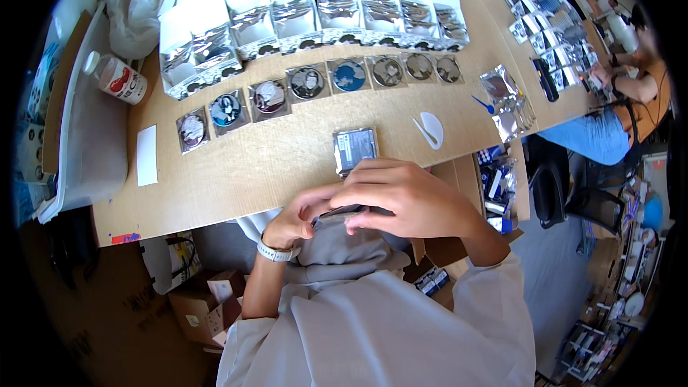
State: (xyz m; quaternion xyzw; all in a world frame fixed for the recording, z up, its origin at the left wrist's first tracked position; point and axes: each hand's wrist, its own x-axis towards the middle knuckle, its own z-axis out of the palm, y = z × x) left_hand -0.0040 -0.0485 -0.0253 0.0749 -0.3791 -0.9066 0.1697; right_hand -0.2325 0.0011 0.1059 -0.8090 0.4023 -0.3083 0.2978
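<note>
Just over the table's near edge, my left hand [297, 218] and my right hand [408, 197] come together, closed on a thin, dark, flat packet [342, 211]. Fingers cover most of it, so its kind is hard to tell. Right beyond my fingers lies a square packet [355, 149] with a printed grey face. Farther off, several round picture badges in clear sleeves, among them a blue one [349, 76], form a curved row. A white letter opener [430, 130] rests to the right of the square packet.
Open white boxes [294, 21] of foil packets line the back. Crumpled foil wrappers [510, 111] and a blue tool [484, 105] lie right. At left are a white card [147, 155], a bottle [118, 79] and a plastic bin [93, 115]. A co-worker [638, 93] sits far right.
</note>
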